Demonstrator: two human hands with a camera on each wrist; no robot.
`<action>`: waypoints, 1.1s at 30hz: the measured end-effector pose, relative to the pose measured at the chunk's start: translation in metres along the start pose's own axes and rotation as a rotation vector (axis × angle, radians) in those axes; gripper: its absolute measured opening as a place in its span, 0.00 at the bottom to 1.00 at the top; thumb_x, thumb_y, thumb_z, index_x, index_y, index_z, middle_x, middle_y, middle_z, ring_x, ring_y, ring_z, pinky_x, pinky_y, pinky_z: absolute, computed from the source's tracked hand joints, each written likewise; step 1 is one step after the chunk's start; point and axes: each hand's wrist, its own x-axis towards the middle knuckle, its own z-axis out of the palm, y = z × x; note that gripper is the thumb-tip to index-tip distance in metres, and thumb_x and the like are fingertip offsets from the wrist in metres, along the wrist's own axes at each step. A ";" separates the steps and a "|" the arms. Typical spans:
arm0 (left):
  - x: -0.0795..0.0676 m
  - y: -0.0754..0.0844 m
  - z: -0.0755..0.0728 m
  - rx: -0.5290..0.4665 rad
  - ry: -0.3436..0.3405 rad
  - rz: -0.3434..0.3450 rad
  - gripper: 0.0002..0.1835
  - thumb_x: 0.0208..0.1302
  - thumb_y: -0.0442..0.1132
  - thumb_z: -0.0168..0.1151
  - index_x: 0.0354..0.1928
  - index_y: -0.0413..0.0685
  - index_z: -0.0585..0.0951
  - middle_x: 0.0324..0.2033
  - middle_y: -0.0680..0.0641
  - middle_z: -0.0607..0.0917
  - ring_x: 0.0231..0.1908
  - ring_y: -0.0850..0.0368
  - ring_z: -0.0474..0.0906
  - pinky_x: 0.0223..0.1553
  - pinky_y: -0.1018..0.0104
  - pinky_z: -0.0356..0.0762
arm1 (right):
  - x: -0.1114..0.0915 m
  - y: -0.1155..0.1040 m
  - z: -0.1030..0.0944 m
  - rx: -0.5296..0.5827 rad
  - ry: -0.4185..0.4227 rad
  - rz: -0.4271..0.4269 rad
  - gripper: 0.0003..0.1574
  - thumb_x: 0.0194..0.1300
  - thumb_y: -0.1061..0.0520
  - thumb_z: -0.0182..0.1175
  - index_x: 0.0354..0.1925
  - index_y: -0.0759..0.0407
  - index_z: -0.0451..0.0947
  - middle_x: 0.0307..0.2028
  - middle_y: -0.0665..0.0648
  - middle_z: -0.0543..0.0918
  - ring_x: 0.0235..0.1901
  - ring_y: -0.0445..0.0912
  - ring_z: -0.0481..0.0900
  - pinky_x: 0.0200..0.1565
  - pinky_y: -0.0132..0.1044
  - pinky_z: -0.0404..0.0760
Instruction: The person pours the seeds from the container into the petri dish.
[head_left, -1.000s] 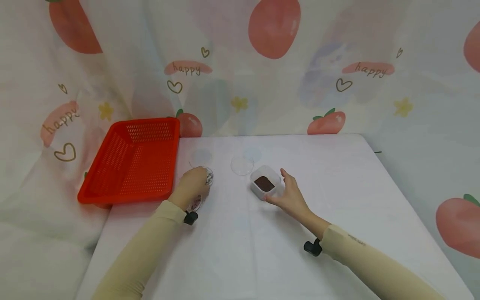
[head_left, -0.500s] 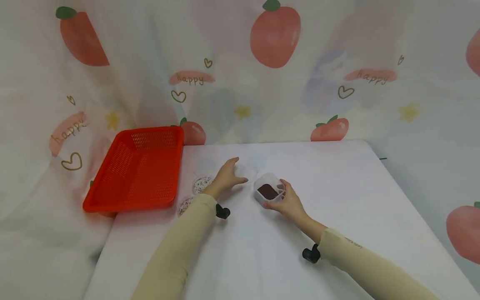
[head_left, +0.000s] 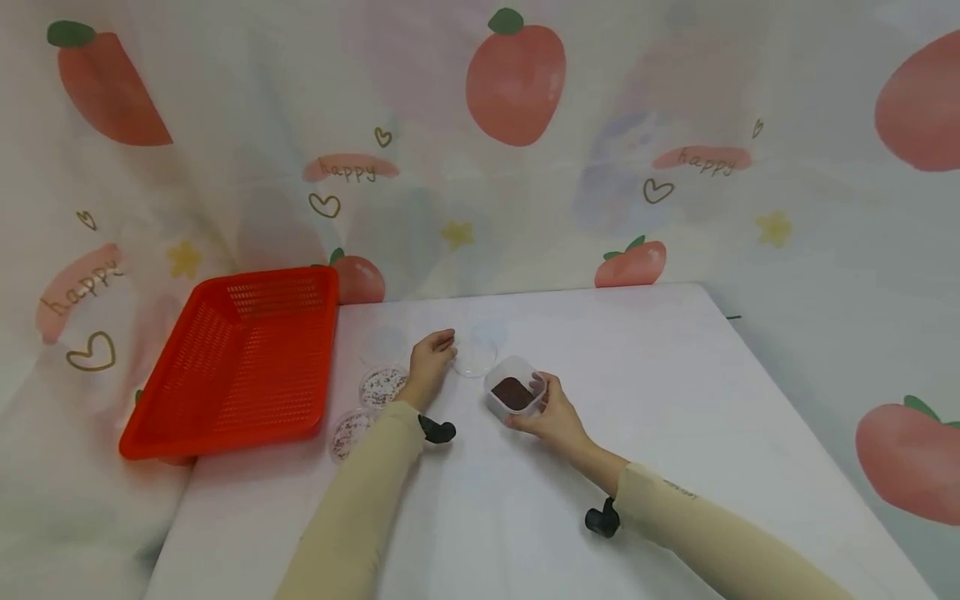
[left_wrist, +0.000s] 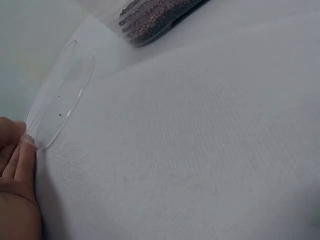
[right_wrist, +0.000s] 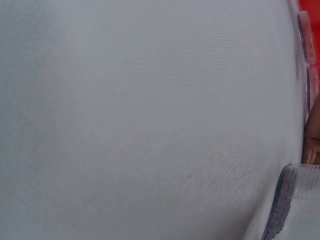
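So my right hand (head_left: 558,421) is wrapped round the right side of a translucent square tub (head_left: 495,407), thumb on the near side, fingers on the far side, spread about as wide as the tub itself. Dark brown granules (head_left: 512,394) sit inside it. Can't tell if its base touches the white surface (head_left: 675,400).

My left hand (head_left: 429,367) is over to the left of the tub, fingers bunched, pinching the rim of a clear round dish (head_left: 474,358), which is just beyond the tub and a bit left. Further left of the tub are two speckled dishes, a black-and-white one (head_left: 383,387) and a pinkish one (head_left: 352,435) half behind my sleeve (head_left: 367,492). Furthest left of the tub is a red plastic basket (head_left: 247,367).
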 end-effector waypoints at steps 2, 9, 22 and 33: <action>0.001 -0.002 0.001 -0.012 0.012 -0.003 0.22 0.69 0.23 0.58 0.65 0.34 0.78 0.65 0.36 0.80 0.69 0.45 0.75 0.69 0.58 0.74 | -0.002 0.000 0.000 0.006 0.004 -0.005 0.63 0.54 0.54 0.80 0.75 0.64 0.52 0.75 0.70 0.65 0.72 0.71 0.66 0.72 0.61 0.68; -0.014 -0.006 -0.022 0.016 -0.003 -0.032 0.21 0.67 0.20 0.58 0.61 0.34 0.81 0.62 0.36 0.83 0.66 0.45 0.78 0.68 0.56 0.76 | -0.009 0.004 -0.003 -0.010 -0.043 -0.019 0.63 0.56 0.50 0.78 0.76 0.63 0.52 0.75 0.69 0.65 0.72 0.70 0.67 0.73 0.60 0.68; -0.123 -0.016 -0.055 0.084 -0.171 -0.011 0.15 0.65 0.28 0.67 0.53 0.37 0.86 0.54 0.41 0.89 0.60 0.46 0.83 0.64 0.58 0.80 | -0.037 0.019 -0.039 -0.029 -0.095 -0.089 0.60 0.60 0.51 0.77 0.77 0.63 0.52 0.74 0.68 0.67 0.74 0.68 0.64 0.74 0.60 0.65; -0.172 -0.023 -0.071 0.116 -0.079 -0.006 0.12 0.61 0.33 0.72 0.47 0.41 0.90 0.45 0.43 0.92 0.54 0.48 0.87 0.53 0.68 0.85 | -0.047 0.008 -0.014 -0.101 -0.120 -0.212 0.58 0.54 0.53 0.79 0.74 0.60 0.58 0.72 0.68 0.71 0.67 0.69 0.73 0.67 0.63 0.75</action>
